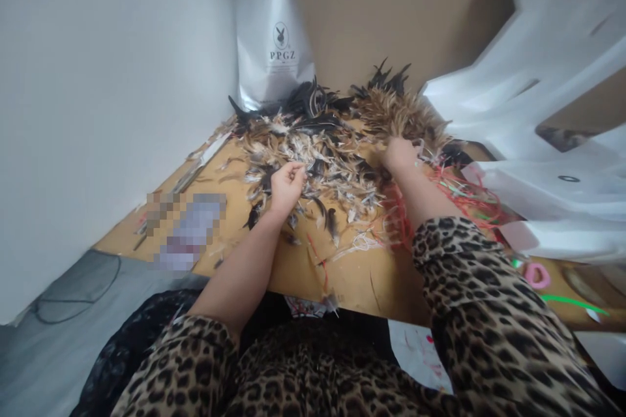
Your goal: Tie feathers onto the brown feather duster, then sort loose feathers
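Note:
A pile of loose brown, white and black feathers [323, 150] covers the far part of a brown cardboard work surface [357, 280]. My left hand [287, 184] rests on the near edge of the pile, fingers curled in a pinch on some feathers. My right hand [400, 154] reaches into the pile beside a thick tan feather bundle [401, 114]; its fingers are buried in the feathers. Both arms wear leopard-print sleeves.
A silver bag printed PPGZ [274, 39] stands against the back wall. White bags [552, 111] are heaped at the right. Red and green strings [460, 199] lie by my right forearm. A pink loop [536, 275] sits at the right edge. A white wall is at left.

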The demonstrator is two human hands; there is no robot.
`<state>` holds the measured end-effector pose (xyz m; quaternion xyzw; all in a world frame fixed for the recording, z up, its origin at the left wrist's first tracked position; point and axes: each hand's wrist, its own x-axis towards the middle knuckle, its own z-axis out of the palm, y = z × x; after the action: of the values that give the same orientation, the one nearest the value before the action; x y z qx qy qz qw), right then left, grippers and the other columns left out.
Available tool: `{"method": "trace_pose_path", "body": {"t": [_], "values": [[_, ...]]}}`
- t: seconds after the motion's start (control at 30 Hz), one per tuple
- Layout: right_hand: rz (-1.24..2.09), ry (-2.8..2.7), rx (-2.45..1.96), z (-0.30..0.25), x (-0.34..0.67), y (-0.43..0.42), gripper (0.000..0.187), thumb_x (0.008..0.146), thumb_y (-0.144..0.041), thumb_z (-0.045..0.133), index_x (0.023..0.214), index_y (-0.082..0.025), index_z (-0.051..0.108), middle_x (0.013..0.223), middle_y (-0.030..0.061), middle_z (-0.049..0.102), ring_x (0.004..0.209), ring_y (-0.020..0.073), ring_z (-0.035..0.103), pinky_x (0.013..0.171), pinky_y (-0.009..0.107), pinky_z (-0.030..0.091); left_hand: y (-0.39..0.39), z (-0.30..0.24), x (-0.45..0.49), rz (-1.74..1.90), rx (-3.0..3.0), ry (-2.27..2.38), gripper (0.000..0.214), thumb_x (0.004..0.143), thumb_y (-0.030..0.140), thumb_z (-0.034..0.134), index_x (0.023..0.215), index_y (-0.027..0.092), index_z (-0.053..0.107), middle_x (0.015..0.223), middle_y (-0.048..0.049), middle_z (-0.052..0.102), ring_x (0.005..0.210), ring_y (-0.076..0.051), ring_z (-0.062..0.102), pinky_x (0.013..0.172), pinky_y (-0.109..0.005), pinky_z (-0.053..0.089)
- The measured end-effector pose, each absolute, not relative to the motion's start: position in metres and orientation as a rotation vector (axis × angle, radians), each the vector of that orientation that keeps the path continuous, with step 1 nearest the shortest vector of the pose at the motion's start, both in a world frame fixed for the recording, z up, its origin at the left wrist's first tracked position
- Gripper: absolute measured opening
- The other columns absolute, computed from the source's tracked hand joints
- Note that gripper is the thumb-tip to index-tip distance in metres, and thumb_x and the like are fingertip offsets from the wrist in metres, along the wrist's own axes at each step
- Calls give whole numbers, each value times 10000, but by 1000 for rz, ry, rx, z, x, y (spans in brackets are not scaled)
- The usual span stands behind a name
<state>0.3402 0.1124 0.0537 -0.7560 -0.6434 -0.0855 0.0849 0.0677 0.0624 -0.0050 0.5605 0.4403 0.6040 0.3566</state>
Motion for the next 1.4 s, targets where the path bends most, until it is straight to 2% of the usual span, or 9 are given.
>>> {"method": "trace_pose_path", "body": {"t": [0.07, 0.2, 0.47, 0.6, 0.7, 0.83, 1.03, 1.2, 1.4], "values": [[-325, -1836, -2139, 59, 311, 107, 357, 819, -346, 458, 1038, -150, 659, 1110, 175, 616, 1033, 321, 518, 834, 434, 366, 63, -4, 67, 1555, 1437, 1134, 184, 751, 306, 591, 852, 157, 630, 623, 0, 610, 506, -83, 512, 510, -202, 409], [-124, -2123, -1902, 70, 252, 96, 302, 830, -306, 426, 940, -218, 693, 988, 103, 672, 977, 269, 522, 855, 399, 333, 64, -3, 68, 1554, 1442, 1122, 171, 747, 301, 599, 836, 159, 635, 623, -1, 608, 517, -87, 521, 523, -207, 409], [-200, -2207, -2074, 50, 207, 101, 325, 805, -269, 485, 966, -58, 672, 992, 240, 635, 979, 332, 562, 858, 433, 343, 61, -3, 68, 1551, 1511, 1096, 128, 769, 245, 565, 823, 157, 640, 623, -5, 604, 558, -90, 535, 574, -214, 426], [-63, -2144, -2155, 48, 212, 105, 272, 781, -235, 501, 907, -85, 689, 955, 229, 655, 936, 314, 603, 818, 401, 394, 60, -4, 68, 1533, 1518, 1098, 119, 764, 247, 574, 823, 170, 643, 620, 1, 598, 562, -90, 525, 565, -212, 419], [165, -2033, -2004, 52, 223, 100, 216, 743, -308, 562, 804, -151, 697, 869, 151, 683, 870, 282, 617, 744, 349, 433, 60, -5, 69, 1517, 1471, 1061, 108, 749, 246, 597, 811, 172, 643, 599, 7, 592, 544, -85, 521, 558, -211, 417], [723, -1655, -1571, 52, 233, 88, 260, 679, -414, 640, 657, -155, 628, 639, 50, 633, 603, 158, 563, 594, 271, 431, 60, 0, 71, 1431, 1303, 990, 102, 718, 234, 648, 781, 155, 641, 583, 6, 599, 501, -69, 513, 505, -195, 401], [1423, -1217, -1099, 48, 232, 74, 337, 530, -387, 782, 726, -163, 624, 625, -19, 578, 489, 54, 441, 465, 195, 349, 56, 9, 67, 1250, 1057, 857, 193, 681, 263, 708, 806, 121, 667, 737, -51, 679, 522, -56, 545, 459, -172, 373], [1621, -1139, -968, 51, 229, 69, 330, 531, -337, 800, 716, -152, 599, 566, -62, 478, 460, 29, 370, 453, 183, 301, 55, 9, 64, 1182, 933, 783, 235, 668, 259, 732, 852, 121, 682, 815, -71, 693, 594, -68, 602, 498, -160, 419], [1633, -1152, -955, 50, 223, 66, 336, 525, -336, 803, 683, -156, 568, 514, -81, 410, 444, 29, 339, 440, 183, 267, 53, 8, 63, 1132, 934, 759, 282, 669, 315, 740, 861, 121, 671, 834, -86, 700, 596, -72, 615, 516, -172, 443]]}}
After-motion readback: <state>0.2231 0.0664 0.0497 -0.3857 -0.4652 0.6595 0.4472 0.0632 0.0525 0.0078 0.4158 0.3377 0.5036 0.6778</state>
